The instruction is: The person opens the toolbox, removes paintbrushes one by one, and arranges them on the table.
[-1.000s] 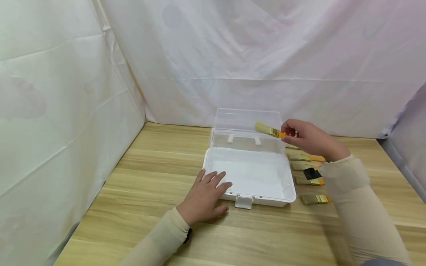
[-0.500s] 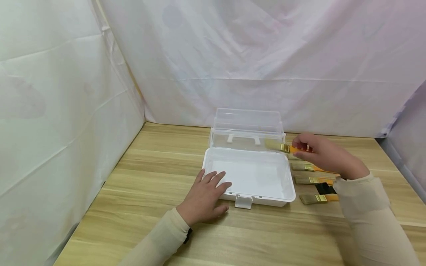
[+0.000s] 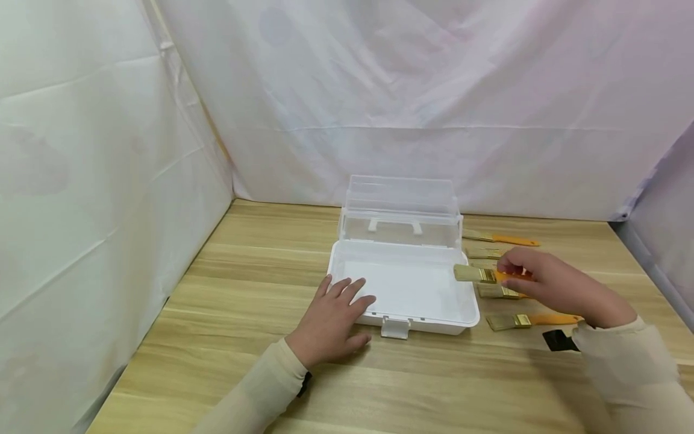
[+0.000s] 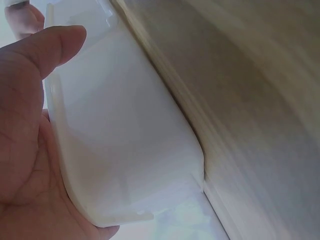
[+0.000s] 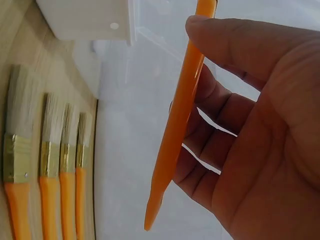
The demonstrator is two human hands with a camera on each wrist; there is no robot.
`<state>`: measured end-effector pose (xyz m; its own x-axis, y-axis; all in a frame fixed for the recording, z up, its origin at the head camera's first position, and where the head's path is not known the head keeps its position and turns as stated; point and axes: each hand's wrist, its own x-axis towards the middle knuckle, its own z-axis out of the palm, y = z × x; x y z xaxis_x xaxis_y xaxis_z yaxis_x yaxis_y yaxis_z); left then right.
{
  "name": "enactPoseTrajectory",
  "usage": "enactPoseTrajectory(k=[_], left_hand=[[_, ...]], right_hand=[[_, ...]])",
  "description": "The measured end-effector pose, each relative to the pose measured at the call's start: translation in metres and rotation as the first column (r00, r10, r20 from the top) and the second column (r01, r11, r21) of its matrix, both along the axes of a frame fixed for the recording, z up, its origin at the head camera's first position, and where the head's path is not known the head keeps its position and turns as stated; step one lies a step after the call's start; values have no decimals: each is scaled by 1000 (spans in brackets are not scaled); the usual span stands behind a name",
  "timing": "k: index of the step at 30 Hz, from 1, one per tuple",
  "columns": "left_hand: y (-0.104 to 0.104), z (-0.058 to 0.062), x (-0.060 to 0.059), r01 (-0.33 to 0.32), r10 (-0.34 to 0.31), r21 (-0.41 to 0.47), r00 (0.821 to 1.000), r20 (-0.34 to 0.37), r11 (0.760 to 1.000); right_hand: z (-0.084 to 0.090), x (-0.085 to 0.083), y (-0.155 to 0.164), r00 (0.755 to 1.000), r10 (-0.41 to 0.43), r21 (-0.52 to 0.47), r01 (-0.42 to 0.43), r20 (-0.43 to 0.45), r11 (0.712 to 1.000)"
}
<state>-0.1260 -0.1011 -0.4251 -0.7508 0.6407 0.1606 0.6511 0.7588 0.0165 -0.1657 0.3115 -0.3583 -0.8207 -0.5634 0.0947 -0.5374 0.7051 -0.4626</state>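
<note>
My right hand [image 3: 564, 288] pinches a paintbrush [image 3: 475, 274] by its orange handle, its pale bristles pointing left over the right rim of a white plastic box [image 3: 470, 316]. In the right wrist view, thumb and fingers meet on the handle [image 5: 175, 125] while the bristles lie outside the picture. My left hand [image 3: 331, 322] rests with spread fingers over the box's front left corner. The left wrist view has its thumb [image 4: 62, 45] beside the white wall [image 4: 125, 120]. The box stands with its transparent lid [image 3: 401, 196] raised at the back.
Several more paintbrushes [image 3: 534, 319] lie in a column right of the box, bristles toward it. A latch [image 3: 395, 328] hangs from the box front. The wooden table [image 3: 260, 259] meets a white sheet [image 3: 379, 90] behind and another sheet [image 3: 81, 181] at left.
My right hand has carried the paintbrush rightward and nearer to me, from in front of the lid to beside the box's right rim. My left hand has stayed put.
</note>
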Motion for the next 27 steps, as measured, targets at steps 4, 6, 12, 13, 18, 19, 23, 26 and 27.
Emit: enactPoseTrajectory(k=[4, 6, 12, 13, 18, 19, 23, 26, 27], left_hand=[[0, -1, 0, 4, -4, 5, 1000, -7, 1000], [1, -1, 0, 5, -5, 8, 1000, -7, 1000], [1, -2, 0, 2, -2, 10, 1000, -3, 1000], [1, -3, 0, 1, -1, 11, 1000, -3, 1000], [0, -1, 0, 1, 0, 10, 1000, -7, 1000], [1, -1, 0, 0, 0, 10, 1000, -7, 1000], [0, 1, 0, 1, -1, 10, 1000, -4, 1000], [0, 2, 0, 7, -7, 23, 1000, -10, 1000], [0, 2, 0, 9, -9, 28, 1000, -13, 1000]], right_hand=[[-5, 9, 8, 1000, 3, -6, -3, -4, 1000], [-8, 15, 13, 1000, -5, -1, 5, -3, 1000], [-21, 32, 31, 999, -37, -2, 37, 27, 999], [-24, 35, 34, 999, -41, -3, 41, 30, 999], [-37, 46, 50, 998, -62, 16, 62, 28, 998], [-40, 48, 52, 998, -63, 26, 62, 26, 998], [-49, 57, 60, 996, -62, 39, 60, 60, 997], [-52, 63, 64, 993, -71, 63, 66, 96, 996], [-53, 65, 64, 992, -79, 73, 71, 101, 995]])
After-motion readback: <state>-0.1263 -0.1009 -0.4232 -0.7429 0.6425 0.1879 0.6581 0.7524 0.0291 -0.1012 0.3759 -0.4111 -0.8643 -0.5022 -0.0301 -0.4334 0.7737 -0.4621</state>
